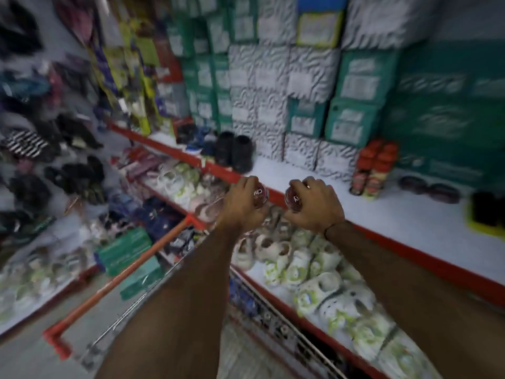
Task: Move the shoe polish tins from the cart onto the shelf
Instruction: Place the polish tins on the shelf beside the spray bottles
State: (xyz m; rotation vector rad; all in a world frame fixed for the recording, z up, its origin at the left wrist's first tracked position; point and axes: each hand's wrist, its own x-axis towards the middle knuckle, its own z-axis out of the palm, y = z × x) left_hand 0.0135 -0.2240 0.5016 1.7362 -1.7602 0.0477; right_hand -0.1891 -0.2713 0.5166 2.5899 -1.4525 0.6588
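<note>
Both my arms reach forward over the red edge of the white shelf point(404, 214). My left hand point(241, 205) grips a dark red shoe polish tin point(261, 193) with white lettering. My right hand point(314, 205) grips a second tin point(293, 199) of the same kind. Both tins hang just in front of the shelf's edge. Two dark round tins point(429, 188) lie flat on the shelf at the right. The cart's red handle point(131, 272) and wire frame point(284, 332) lie below my arms. The picture is blurred by motion.
Red-capped bottles point(374, 168) stand on the shelf by the tins. A pair of black shoes point(236, 153) sits at the left of it. Stacked green and white shoe boxes point(300, 86) fill the back. White clogs point(308, 272) crowd the lower shelf.
</note>
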